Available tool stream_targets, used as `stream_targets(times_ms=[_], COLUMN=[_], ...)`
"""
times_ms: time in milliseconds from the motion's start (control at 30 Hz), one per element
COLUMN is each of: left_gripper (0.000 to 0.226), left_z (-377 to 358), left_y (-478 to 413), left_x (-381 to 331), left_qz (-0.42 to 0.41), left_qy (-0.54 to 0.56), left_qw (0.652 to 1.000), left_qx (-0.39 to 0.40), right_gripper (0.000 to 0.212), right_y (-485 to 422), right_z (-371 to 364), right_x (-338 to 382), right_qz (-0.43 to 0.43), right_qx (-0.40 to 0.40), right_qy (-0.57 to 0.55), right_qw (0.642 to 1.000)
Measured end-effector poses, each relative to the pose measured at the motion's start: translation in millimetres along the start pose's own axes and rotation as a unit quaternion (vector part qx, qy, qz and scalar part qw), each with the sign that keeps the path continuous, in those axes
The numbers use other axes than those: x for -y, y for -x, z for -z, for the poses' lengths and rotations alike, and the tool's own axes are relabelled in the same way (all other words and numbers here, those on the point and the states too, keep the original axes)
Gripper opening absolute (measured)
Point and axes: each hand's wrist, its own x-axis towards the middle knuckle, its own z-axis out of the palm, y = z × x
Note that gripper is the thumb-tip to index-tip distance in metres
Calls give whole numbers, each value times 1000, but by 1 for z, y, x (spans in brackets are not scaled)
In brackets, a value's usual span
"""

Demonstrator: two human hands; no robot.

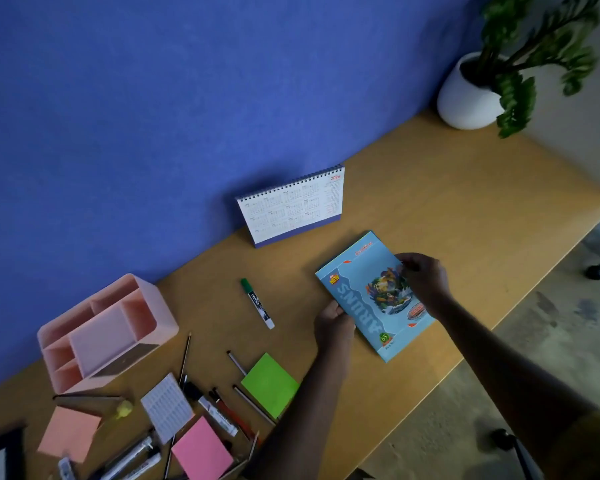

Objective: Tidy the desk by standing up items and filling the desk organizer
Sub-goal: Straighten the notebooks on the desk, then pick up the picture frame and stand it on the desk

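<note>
Gripping a light blue book right of centre in the frame, the left hand pinches its lower left edge and the right hand closes over its right edge. The book lies on the wooden counter. Up and left of it, a desk calendar stands against the blue wall. Left of the book lies a green-capped marker. Below that, a green sticky pad rests among pencils. At lower left the pink organizer stands with its compartments bare, and beside it are a pink pad, an orange pad and scattered pens. A white potted plant sits at upper right.
</note>
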Motion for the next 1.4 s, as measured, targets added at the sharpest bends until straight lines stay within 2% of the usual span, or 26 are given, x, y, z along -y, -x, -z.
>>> stream_targets(times_ms=[300,433,500,733,833,933,1033,1100,1167,1267,1400], left_gripper=[53,39,40,53,44,35,29,23,19,15,15], left_z=[-10,-8,-8,1,14,36,69,98,132,189,262], left_y=[-17,-18,-16,-15,-7,5,23,41,59,87,122], left_x=[-14,-11,-10,-4,-3,0,7,10,16,27,43], left_qz=[35,18,22,47,63,76,65,53,41,32,-24], left_qy=[-40,-72,-66,-84,-136,-162,-136,-120,-112,-100,-86], left_qw=[998,995,996,995,989,983,987,991,993,994,986], left_qx=[-40,-61,-63,-22,-1,31,53,41,20,-39,-141], right_gripper=[33,34,36,39,41,30,20,9,9,9,11], right_y=[-25,-28,-28,-17,-2,22,52,75,101,139,181], right_z=[-8,-10,-9,-10,-12,-17,-26,-35,-48,-69,-100], right_x=[-8,-10,-10,-14,-7,1,4,2,0,-4,10], right_qz=[9,-2,1,40,59,110,113,133,147,180,250], right_qx=[-17,-6,1,-2,-38,-59,-31,-6,58,145,221], right_qy=[99,126,138,182,199,208,195,215,236,281,290], right_qw=[995,992,990,983,977,970,974,967,959,932,897])
